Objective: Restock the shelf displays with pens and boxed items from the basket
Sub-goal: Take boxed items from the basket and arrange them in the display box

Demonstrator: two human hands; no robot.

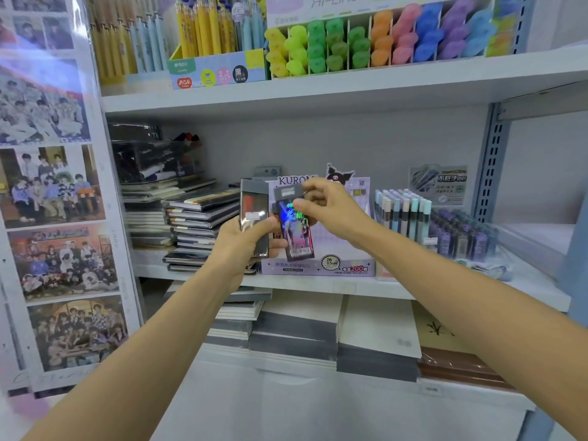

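My bare forearms reach forward and upward, drawing close together in front of me. My left hand (pixel 245 241) curls round the lower part of a glossy dark rectangular pack (pixel 254 214), with the thumb lying across its front. My right hand (pixel 331 208), wrist bent inward, pinches the upper part of a slim holographic pink-and-blue packet (pixel 297 232) between thumb and curled fingers, just beside the left hand.

holographic pink packet (pixel 295 230), lilac display box (pixel 318 265)
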